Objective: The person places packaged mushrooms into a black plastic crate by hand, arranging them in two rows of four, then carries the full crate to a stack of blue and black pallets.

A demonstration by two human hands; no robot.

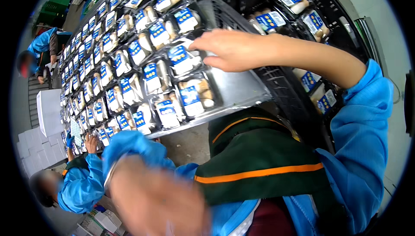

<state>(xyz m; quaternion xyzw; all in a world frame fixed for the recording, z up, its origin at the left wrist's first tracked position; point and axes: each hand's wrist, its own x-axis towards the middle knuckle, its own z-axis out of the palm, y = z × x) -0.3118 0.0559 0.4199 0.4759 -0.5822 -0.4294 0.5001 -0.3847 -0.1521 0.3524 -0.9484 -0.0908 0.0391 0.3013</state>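
My right hand (pixel 227 50) reaches over the metal table, fingertips at the edge of a film-wrapped mushroom pack (pixel 179 58) with a blue and white label. Whether the fingers grip the pack or only touch it I cannot tell. Close to the camera, my left hand (pixel 159 197) is a blur, with a bracelet (pixel 110 175) at its wrist; its fingers are not clear. Below the touched pack, at the table's near corner, lies another mushroom pack (pixel 194 96). Thick pale stems show through its film.
Rows of similar packs (pixel 118 62) cover the metal table (pixel 238 85). A black plastic crate (pixel 275 83) at the right holds several packs. Two co-workers in blue, one near (pixel 81 184) and one far (pixel 43 46), stand at the left. White boxes (pixel 50 112) are stacked beyond.
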